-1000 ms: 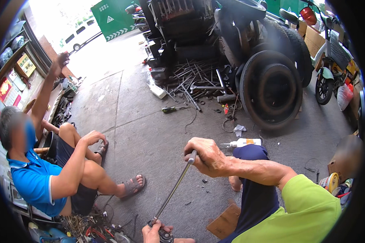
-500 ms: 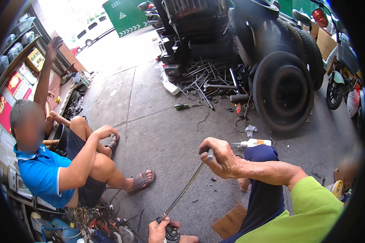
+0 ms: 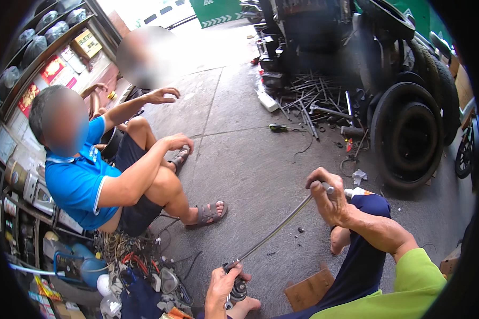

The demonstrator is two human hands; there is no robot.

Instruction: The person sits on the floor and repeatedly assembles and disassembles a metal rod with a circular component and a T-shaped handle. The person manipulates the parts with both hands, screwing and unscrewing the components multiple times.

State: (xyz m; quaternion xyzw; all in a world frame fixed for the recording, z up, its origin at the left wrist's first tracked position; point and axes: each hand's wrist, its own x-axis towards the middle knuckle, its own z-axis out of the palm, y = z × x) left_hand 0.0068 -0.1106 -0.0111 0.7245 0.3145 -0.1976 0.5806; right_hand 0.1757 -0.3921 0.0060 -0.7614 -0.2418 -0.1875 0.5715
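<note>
My right hand (image 3: 330, 200) is closed round the upper end of a long metal wrench (image 3: 274, 232), where a short thick cylinder lies crosswise at the fingers. The shaft slants down to the left. At its lower end my left hand (image 3: 220, 290) is closed on a dark round metal part (image 3: 238, 291) with ring-like edges, its thumb close to the shaft. Fingers hide much of that part, and how the wrench meets it I cannot tell.
A person in a blue shirt (image 3: 82, 181) squats at left, a sandalled foot (image 3: 212, 213) near my work. Cables (image 3: 120, 250) lie at lower left, cardboard (image 3: 310, 290) by my leg. A white bottle (image 3: 356, 192) lies past my knee. Metal rods (image 3: 319, 98) and wheels (image 3: 410, 135) stand beyond.
The view has turned left, so things sit further right. The wrench now slants flatter, both hands still on it and the part. The other person's raised arm has come down and reaches forward.
</note>
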